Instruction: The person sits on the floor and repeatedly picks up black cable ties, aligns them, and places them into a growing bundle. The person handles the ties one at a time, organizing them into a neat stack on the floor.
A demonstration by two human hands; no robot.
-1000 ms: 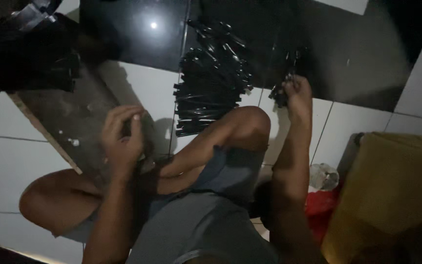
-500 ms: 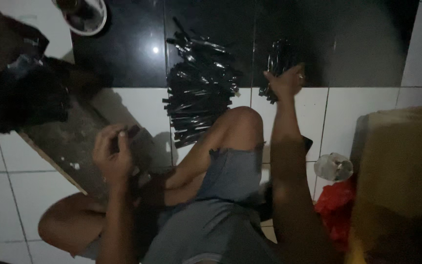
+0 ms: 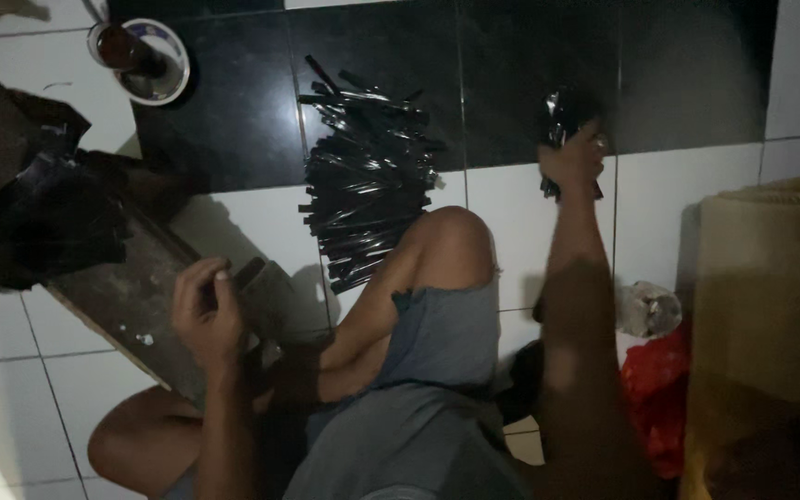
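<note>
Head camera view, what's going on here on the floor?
A person sits on a tiled floor with knees bent. The right hand is stretched forward, gripping a bunch of shiny black strips. The left hand pinches a small dark piece above a worn wooden board. A pile of black strips lies ahead of the knee, and a cup on a saucer stands at the far left.

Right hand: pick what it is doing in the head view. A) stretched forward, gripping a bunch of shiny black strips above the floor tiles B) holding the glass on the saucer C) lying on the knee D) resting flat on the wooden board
A: the right hand is stretched out ahead, closed around a bunch of shiny black strips to the right of the big strip pile.
</note>
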